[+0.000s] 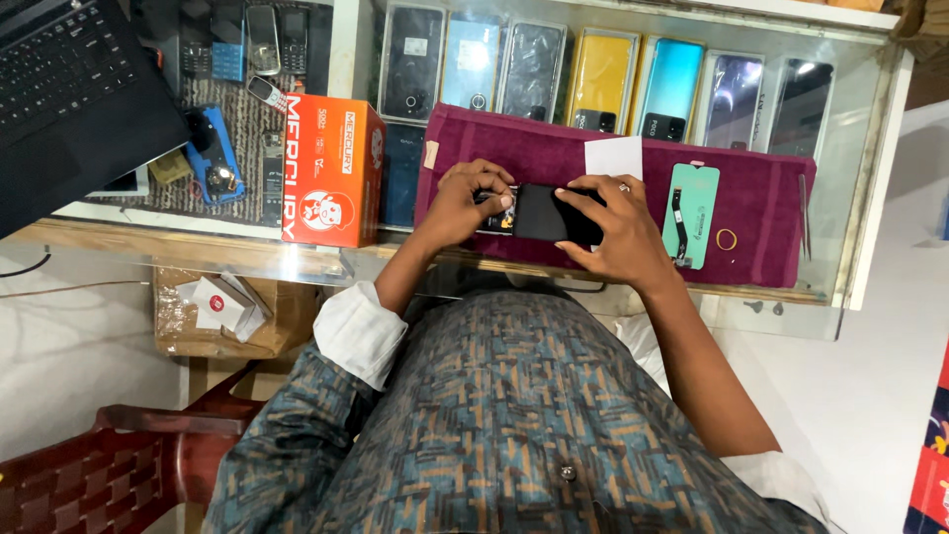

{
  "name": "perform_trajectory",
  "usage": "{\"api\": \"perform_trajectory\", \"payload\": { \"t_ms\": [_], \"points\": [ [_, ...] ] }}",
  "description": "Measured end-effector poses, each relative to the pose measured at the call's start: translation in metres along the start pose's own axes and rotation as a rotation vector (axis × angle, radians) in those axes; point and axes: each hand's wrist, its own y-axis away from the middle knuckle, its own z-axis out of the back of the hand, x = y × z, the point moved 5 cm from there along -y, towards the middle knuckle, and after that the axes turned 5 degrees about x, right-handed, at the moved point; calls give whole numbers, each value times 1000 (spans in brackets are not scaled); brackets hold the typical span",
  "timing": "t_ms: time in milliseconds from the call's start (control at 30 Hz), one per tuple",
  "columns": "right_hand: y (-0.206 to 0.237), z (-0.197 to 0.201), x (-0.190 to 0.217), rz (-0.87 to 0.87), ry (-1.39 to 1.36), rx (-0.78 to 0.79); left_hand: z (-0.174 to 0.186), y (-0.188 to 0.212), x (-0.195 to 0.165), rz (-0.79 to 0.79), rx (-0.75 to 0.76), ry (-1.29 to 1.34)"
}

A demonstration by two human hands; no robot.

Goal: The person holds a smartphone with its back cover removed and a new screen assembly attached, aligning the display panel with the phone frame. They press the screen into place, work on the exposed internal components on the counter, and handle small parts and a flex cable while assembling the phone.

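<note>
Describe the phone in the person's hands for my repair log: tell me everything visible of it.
The phone is a dark, flat slab lying lengthwise on the maroon cloth over the glass counter. Its left end looks opened, showing small metallic and yellowish inner parts. The left hand pinches that open end with its fingertips; the right hand covers and steadies the other end. Much of it is hidden.

An orange box [332, 170] stands left of the maroon cloth [761, 213]; boxed phones [600, 79] lie under glass.
</note>
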Motion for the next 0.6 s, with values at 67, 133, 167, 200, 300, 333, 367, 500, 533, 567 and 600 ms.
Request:
{"api": "perform_trajectory", "payload": {
  "t_ms": [67,133,167,200,300,333,367,500,533,567,600],
  "points": [
    [0,-1,0,-4,7,6,-1,0,1,-6,-13,-6],
    [-1,-2,0,-7,16,8,-1,-1,2,2,-14,-14],
    [-1,-2,0,-7,21,8,-2,-1,2,13,-9,-18],
    [-1,-2,0,-7,26,7,-1,-1,1,24,-4,-23],
    [0,-2,0,-11,15,5,2,1,-3,27,19,-68],
    [0,-2,-1,-13,14,2,3,2,-4,37,41,-82],
    [1,-1,-1,-13,12,0,5,3,-5,48,62,-97],
    [2,-3,-1,-17,5,4,9,2,-12,-7,149,-146],
    [2,-3,0,-16,7,5,9,1,-12,5,187,-150],
    [2,-3,0,-13,9,6,9,0,-11,16,224,-154],
    [1,-3,1,-10,10,6,9,-2,-10,28,260,-159]
  ]
}}
